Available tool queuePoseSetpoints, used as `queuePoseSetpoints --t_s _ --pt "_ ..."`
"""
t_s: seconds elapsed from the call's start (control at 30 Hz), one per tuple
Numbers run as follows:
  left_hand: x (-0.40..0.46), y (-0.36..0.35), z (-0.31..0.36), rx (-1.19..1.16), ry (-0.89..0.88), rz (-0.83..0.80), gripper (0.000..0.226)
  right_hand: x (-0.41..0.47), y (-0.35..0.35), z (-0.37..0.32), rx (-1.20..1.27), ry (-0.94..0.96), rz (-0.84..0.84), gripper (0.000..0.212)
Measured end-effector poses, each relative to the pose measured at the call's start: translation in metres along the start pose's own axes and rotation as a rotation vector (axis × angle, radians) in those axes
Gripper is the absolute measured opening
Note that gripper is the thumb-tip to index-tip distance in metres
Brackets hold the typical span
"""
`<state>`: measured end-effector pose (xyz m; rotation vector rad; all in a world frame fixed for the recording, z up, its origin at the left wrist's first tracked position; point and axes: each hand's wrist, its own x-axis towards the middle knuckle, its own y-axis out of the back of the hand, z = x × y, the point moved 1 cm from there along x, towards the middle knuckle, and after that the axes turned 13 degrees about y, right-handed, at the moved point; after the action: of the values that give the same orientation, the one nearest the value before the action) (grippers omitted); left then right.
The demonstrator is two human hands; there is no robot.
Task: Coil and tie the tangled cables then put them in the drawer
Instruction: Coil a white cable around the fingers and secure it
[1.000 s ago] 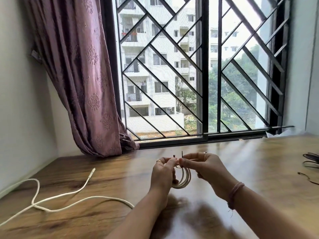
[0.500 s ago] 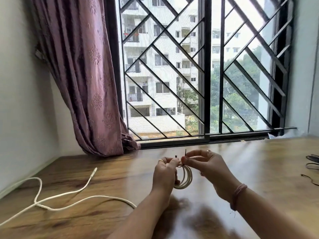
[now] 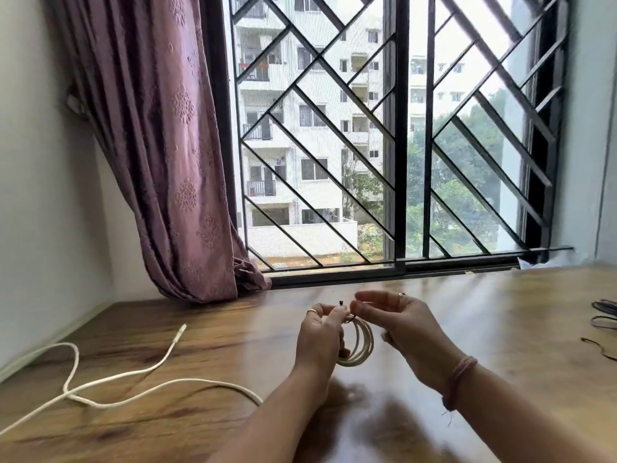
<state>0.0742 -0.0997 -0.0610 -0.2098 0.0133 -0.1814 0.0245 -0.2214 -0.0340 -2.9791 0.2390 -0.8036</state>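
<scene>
right hand [image 3: 405,329] fingers now spread, coil [image 3: 359,345] held

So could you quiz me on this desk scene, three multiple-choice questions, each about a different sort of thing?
1. Where does the loose white cable lie?
A. on the table, left of the hands
B. on the windowsill
C. over the curtain

2. What colour is the curtain?
A. green
B. mauve-pink
C. yellow

3. What state is the small white coil in?
A. flat on the table
B. held up by the left hand
C. hanging from the window grille

Answers: 1 A, it trails over the wooden table; 2 B, its folds are mauve-pink; 3 B, the fingers pinch its top.
</scene>
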Motion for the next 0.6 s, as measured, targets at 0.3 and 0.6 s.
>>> queuePoseSetpoints --t_s 0.3,0.6 --pt "0.0021 0.0017 -0.002 0.049 -0.064 0.029 0.013 0.0005 -0.0011 -0.0011 -0.096 0.181 -0.055 0.033" --pt "0.0038 0.0021 -0.0026 0.106 -0.127 0.079 0.012 0.0026 -0.0002 0.0042 -0.08 0.171 -0.06 0.024"
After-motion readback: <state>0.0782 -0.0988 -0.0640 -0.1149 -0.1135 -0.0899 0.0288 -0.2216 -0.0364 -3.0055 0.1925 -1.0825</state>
